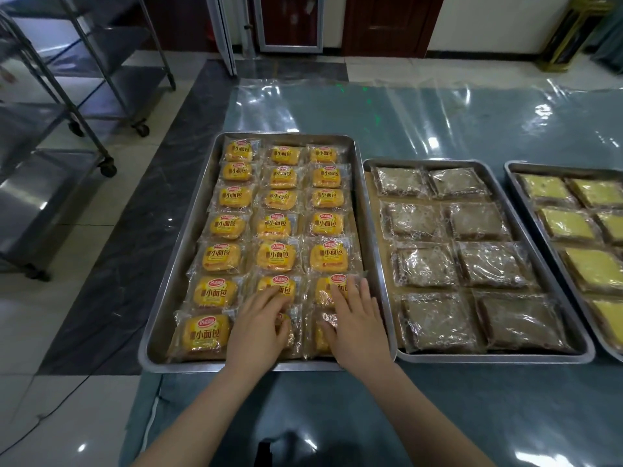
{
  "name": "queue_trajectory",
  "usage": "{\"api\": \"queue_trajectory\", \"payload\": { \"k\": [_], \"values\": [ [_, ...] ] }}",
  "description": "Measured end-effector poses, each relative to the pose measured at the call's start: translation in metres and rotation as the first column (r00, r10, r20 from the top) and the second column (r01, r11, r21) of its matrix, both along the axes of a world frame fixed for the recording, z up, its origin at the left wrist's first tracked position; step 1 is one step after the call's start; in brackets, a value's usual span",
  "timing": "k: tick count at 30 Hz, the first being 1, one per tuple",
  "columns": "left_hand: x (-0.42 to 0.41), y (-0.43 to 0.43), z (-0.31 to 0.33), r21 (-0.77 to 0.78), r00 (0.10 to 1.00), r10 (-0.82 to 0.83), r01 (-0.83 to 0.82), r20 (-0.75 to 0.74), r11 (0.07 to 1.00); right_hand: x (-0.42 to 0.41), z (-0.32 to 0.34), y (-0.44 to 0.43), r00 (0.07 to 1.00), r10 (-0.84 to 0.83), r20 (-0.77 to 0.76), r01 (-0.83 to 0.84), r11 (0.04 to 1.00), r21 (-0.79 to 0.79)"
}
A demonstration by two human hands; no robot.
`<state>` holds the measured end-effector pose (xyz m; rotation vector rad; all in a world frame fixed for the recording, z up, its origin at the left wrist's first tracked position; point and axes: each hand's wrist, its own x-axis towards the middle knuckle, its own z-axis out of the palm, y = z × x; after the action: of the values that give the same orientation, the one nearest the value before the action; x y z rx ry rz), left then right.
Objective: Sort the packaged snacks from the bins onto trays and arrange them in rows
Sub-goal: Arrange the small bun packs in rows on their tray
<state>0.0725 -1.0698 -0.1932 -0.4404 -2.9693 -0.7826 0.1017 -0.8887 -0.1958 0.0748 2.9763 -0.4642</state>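
Observation:
A steel tray (158,328) on the left holds yellow packaged small breads (232,197) in three columns. My left hand (259,323) lies flat on the near packet of the middle column (294,335), fingers spread and reaching the packet above it. My right hand (355,318) rests on the near packet of the right column (320,335), fingertips on the packet above (325,289). Neither hand grips a packet. The middle tray (377,251) holds brown wrapped squares (423,266) in two columns. A third tray (515,183) at the right carries yellow wrapped slices (568,224).
The trays sit on a teal table under clear plastic sheeting (438,116). Steel wheeled racks (84,106) stand on the tiled floor at left. A dark doorway and doors are at the back. A cable (64,396) runs across the floor at lower left.

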Motion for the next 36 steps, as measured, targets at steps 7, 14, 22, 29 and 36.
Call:
{"api": "queue_trajectory", "payload": {
  "k": [7,14,22,29,36],
  "values": [
    [-0.013,0.001,-0.018,-0.277,0.957,-0.141,0.212,0.254,0.937,-0.006,-0.018,0.006,0.972,0.178,0.155,-0.187,0.981,0.046],
    [-0.016,0.001,-0.019,-0.354,0.912,-0.149,0.294,0.383,0.888,-0.013,-0.015,0.012,0.96,0.211,0.183,-0.231,0.968,0.095],
    [-0.029,0.004,-0.011,-0.387,0.912,-0.119,0.281,0.392,0.878,-0.034,-0.007,0.013,0.971,0.219,0.101,-0.226,0.972,0.062],
    [-0.03,0.006,-0.013,-0.411,0.914,-0.114,0.283,0.388,0.866,-0.042,-0.014,0.017,0.951,0.285,0.122,-0.293,0.955,0.054],
    [-0.028,0.004,-0.012,-0.386,0.908,-0.114,0.282,0.403,0.879,-0.035,-0.016,0.016,0.935,0.303,0.186,-0.325,0.94,0.106]
  ]
}}
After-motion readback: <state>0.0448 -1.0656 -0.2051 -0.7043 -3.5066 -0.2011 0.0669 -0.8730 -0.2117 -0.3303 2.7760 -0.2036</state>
